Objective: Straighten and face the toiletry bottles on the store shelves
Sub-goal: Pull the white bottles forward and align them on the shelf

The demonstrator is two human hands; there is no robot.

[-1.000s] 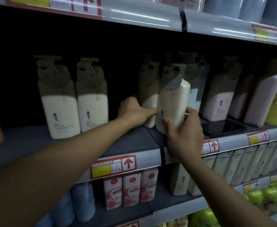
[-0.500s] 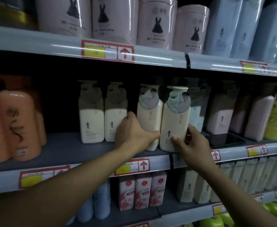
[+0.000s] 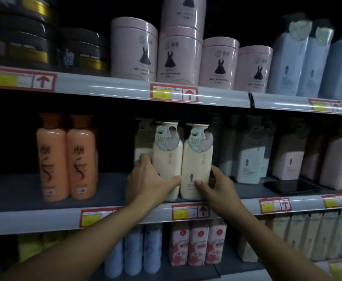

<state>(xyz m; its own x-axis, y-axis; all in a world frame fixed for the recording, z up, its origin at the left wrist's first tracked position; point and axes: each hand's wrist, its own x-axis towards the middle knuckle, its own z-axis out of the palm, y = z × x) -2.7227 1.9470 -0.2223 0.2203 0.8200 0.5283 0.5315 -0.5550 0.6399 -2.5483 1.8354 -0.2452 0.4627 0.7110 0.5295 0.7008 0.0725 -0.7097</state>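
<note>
Standing upright, touching, at middle shelf [image 3: 44, 203] front: 2 cream bottles. Left hand [image 3: 145, 183] grips left bottle [image 3: 167, 159]; right hand [image 3: 216, 187] grips right bottle [image 3: 196, 159].

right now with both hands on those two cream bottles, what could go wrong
1. The two cream bottles stand right at the front edge of the shelf; a further pull could tip one off.
2. The left hand reaches beside a bottle further back, which it may knock.
3. A dark flat object lies near the right hand and could get pushed.
</note>
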